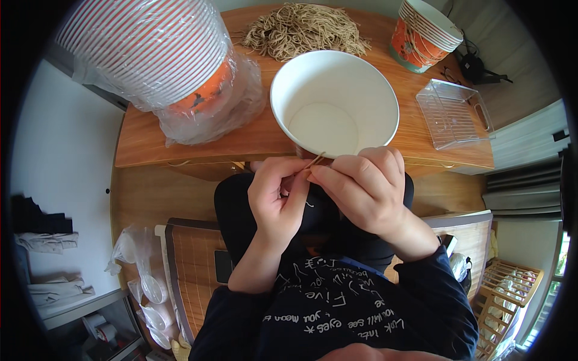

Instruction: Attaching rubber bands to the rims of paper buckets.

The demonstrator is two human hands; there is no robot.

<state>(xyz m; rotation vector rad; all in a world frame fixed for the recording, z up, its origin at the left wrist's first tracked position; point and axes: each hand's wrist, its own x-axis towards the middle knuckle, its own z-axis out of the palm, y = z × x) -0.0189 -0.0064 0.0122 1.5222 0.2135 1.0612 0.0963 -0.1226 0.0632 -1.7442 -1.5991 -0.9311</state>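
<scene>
Head view: left hand (276,192) and right hand (368,189) mostly hide a tan strand (317,159).

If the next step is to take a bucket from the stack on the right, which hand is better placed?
Probably the right hand: it is nearer to the stack, while the left hand would reach across, past the big bucket. Both hands are at the thin string.

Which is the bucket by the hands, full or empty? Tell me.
Empty: the bucket shows a bare white inside down to its round bottom.
</scene>
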